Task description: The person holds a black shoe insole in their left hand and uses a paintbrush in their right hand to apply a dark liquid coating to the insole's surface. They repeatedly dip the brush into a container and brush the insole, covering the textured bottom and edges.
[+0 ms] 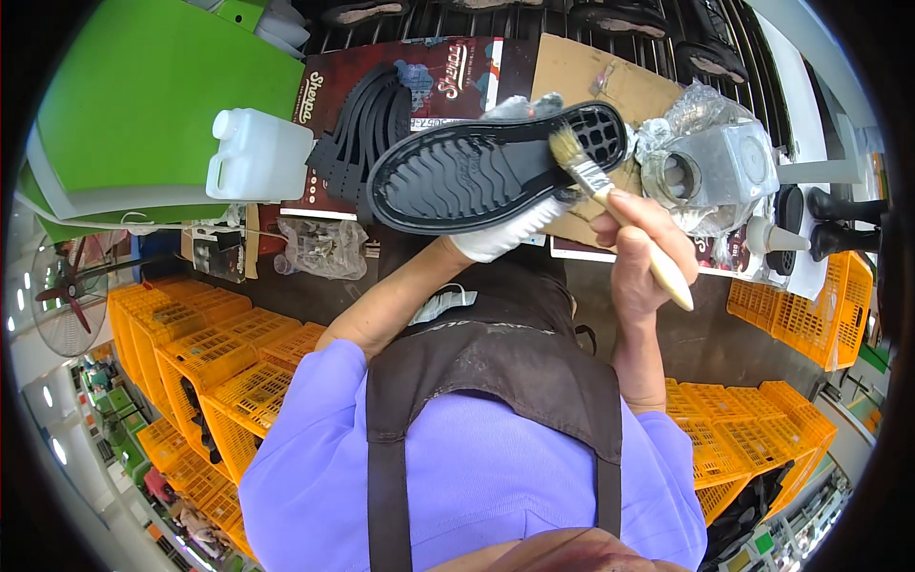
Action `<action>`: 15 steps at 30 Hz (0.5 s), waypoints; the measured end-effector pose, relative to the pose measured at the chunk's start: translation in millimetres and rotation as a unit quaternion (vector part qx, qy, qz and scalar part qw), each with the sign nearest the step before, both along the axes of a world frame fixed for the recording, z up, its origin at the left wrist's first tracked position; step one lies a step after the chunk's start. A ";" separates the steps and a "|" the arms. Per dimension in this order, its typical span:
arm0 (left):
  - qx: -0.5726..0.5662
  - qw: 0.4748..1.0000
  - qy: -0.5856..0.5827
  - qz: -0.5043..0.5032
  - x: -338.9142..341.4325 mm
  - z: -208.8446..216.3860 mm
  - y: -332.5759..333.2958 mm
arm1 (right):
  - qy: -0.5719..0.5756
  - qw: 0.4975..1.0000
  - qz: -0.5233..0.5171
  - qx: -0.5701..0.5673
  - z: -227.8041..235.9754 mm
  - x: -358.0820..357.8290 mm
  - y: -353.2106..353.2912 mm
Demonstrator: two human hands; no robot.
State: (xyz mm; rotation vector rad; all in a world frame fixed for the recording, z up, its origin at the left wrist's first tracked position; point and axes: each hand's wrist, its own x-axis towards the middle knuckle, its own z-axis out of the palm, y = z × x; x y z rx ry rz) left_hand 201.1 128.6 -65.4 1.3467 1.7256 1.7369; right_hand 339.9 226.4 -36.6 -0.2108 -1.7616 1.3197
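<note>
My left hand (515,232), in a white glove, supports a black shoe sole (467,176) from beneath, and glove shows along its near and far edges. Wavy ridges cover the wide part of the sole, and open cells fill its other end, at the right. Bare and closed, my right hand (650,250) grips the pale wooden handle of a flat paintbrush (589,176). The brush's bristles lie over the sole beside the cells and appear to touch it. Part of my left hand is hidden by the sole.
Stacked black strips (367,133) lie left of the sole on printed cardboard (324,86), near a white jug (262,157). At right are a plastic-wrapped clear container (729,167) and a nozzle bottle (774,236). Black soles sit on the far rack (534,21); orange crates (219,353) stand behind me.
</note>
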 end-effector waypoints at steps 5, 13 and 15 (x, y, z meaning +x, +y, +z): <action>0.069 0.993 -0.088 -0.035 7.1 -21.1 -4.2 | -0.027 0.999 0.030 -0.037 4.3 -10.5 -20.8; 0.029 0.807 -0.551 -0.210 19.2 -42.4 -7.1 | -0.051 0.988 0.102 -0.102 10.4 -26.5 -35.9; 0.099 0.760 -0.568 -0.300 22.5 -76.2 -7.1 | -0.057 0.986 0.125 -0.090 11.8 -29.3 -35.3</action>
